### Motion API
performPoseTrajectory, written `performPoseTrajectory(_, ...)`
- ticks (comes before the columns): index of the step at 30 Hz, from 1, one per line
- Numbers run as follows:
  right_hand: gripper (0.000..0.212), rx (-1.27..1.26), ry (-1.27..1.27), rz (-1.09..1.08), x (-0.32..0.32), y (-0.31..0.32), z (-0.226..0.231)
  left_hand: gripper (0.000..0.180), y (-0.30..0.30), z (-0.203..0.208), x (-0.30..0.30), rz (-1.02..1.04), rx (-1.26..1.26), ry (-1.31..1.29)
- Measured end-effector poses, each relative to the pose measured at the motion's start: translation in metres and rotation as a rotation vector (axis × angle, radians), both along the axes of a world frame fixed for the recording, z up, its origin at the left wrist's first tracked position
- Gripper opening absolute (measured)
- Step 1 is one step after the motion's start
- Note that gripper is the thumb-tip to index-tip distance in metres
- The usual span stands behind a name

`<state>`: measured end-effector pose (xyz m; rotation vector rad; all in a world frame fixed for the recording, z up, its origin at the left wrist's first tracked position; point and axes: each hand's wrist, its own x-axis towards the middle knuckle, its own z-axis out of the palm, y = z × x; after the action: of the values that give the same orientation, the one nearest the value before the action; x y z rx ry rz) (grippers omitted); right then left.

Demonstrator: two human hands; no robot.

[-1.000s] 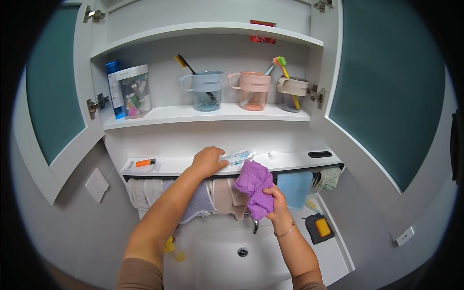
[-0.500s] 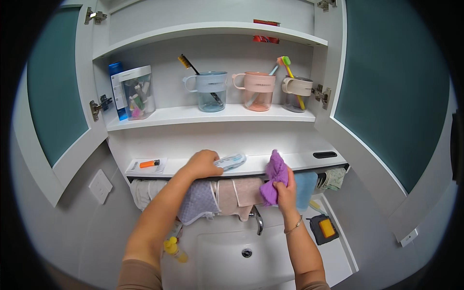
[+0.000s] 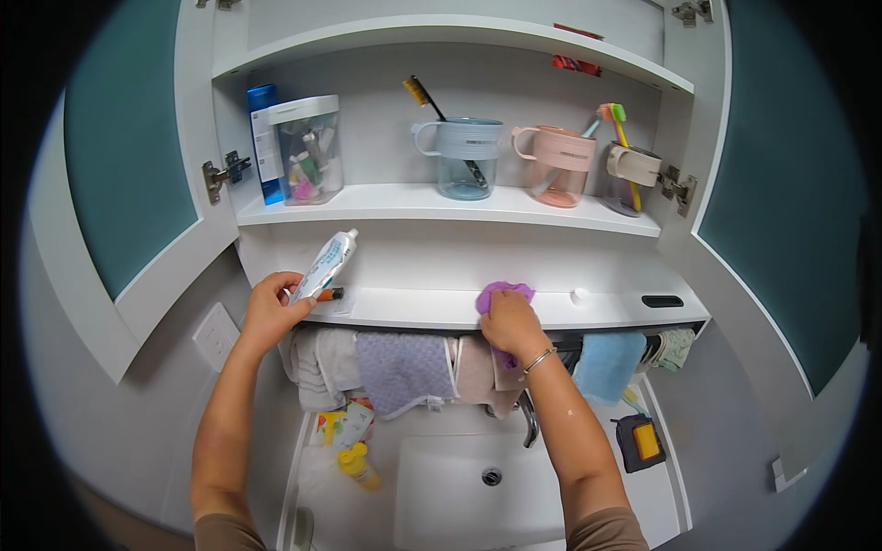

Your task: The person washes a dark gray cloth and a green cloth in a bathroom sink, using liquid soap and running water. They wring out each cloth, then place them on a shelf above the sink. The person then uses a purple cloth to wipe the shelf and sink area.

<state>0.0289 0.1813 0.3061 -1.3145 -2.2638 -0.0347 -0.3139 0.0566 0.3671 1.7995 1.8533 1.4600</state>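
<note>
My left hand (image 3: 268,312) grips a white toothpaste tube (image 3: 327,264) by its lower end, with the capped top tilted up and to the right. Just behind the fingers lies an orange and black lighter (image 3: 329,295), partly hidden, on a pale flat packet (image 3: 344,306). On the lower shelf (image 3: 413,308), my right hand (image 3: 513,323) holds a purple cloth (image 3: 506,292) pressed against the surface; part of it hangs below the palm. A small white round piece (image 3: 579,297) sits to the right of the cloth.
Above stand a blue cup (image 3: 467,165), a pink cup (image 3: 559,170), a grey-beige cup (image 3: 631,170) and a clear lidded container (image 3: 310,151). Towels (image 3: 404,367) hang under the shelf, over a sink (image 3: 441,487) with a faucet (image 3: 530,422). Cabinet doors (image 3: 772,184) stand wide on both sides.
My left hand has lifted the toothpaste tube off the shelf and carried it left, over the lighter. My right hand has lowered the purple cloth onto the shelf. The view has shifted.
</note>
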Motion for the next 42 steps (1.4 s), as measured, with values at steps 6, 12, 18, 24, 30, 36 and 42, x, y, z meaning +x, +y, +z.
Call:
performPoseTrajectory(6, 0.038, -0.048, 0.164, 0.345, -0.054, 0.004, -0.005, 0.035, -0.007, -0.016, 0.001, 0.045, 0.022, -0.058)
performPoseTrajectory(12, 0.037, -0.277, 0.249, 0.588, -0.087, 0.019, -0.004, 0.036, 0.014, -0.022, 0.021, -0.096, 0.036, -0.178)
performPoseTrajectory(18, 0.036, -0.257, 0.229, 0.618, -0.046, -0.015, -0.003, 0.040, 0.034, -0.017, 0.033, -0.148, 0.032, 0.152)
performPoseTrajectory(24, 0.030, -0.174, 0.333, 0.298, 0.052, -0.037, -0.005, 0.043, 0.058, -0.019, 0.067, -0.198, -0.100, 0.383)
performPoseTrajectory(30, 0.040, -0.694, 1.173, 0.256, 0.120, -0.074, -0.010, 0.042, 0.087, -0.034, 0.087, -0.221, -0.056, 0.564)
performPoseTrajectory(36, 0.043, -0.720, 1.842, 0.454, 0.173, -0.091, -0.062, 0.038, 0.103, -0.042, 0.103, -0.139, -0.029, 0.658)
performPoseTrajectory(42, 0.038, -0.797, 1.962, 0.500, 0.234, -0.083, -0.075, 0.026, 0.110, -0.037, 0.241, -0.270, 0.216, 0.474)
